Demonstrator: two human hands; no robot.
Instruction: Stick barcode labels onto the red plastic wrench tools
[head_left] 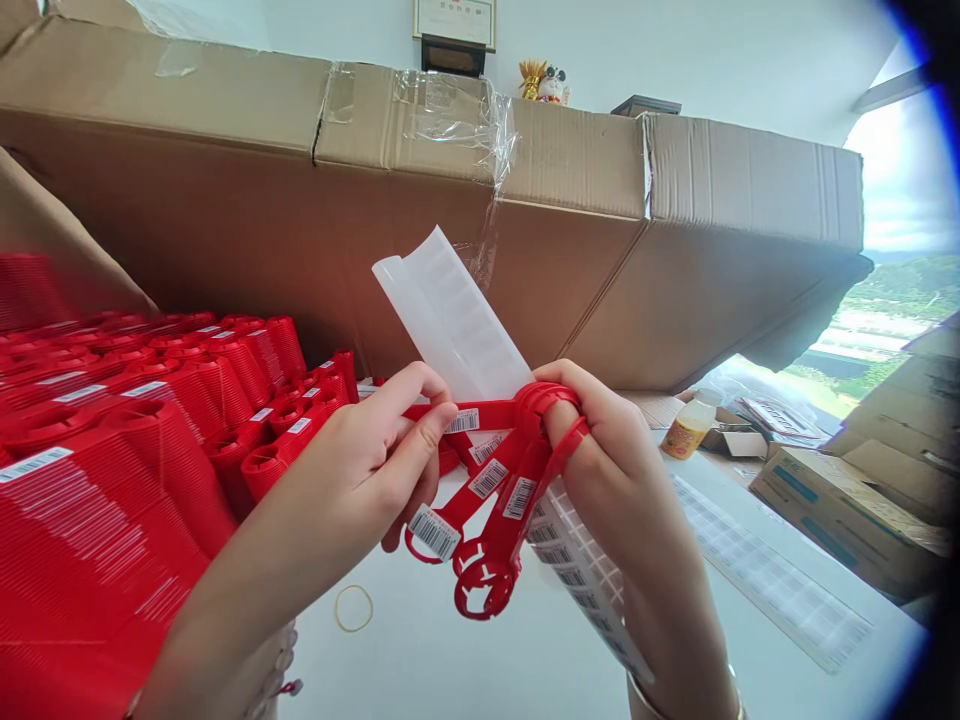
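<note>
Although too small to read, barcode stickers [433, 532] on red plastic ring-ended strips [491, 413], clamped together by left hand [352, 470] and right hand [611, 470], beside a white label sheet [442, 310].

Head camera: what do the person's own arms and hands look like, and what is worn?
The left hand and right hand are bare, no gloves, and the forearms show no sleeves. A thin pale bangle circles the right wrist. Patterned pale cloth shows beside the left forearm.
</note>
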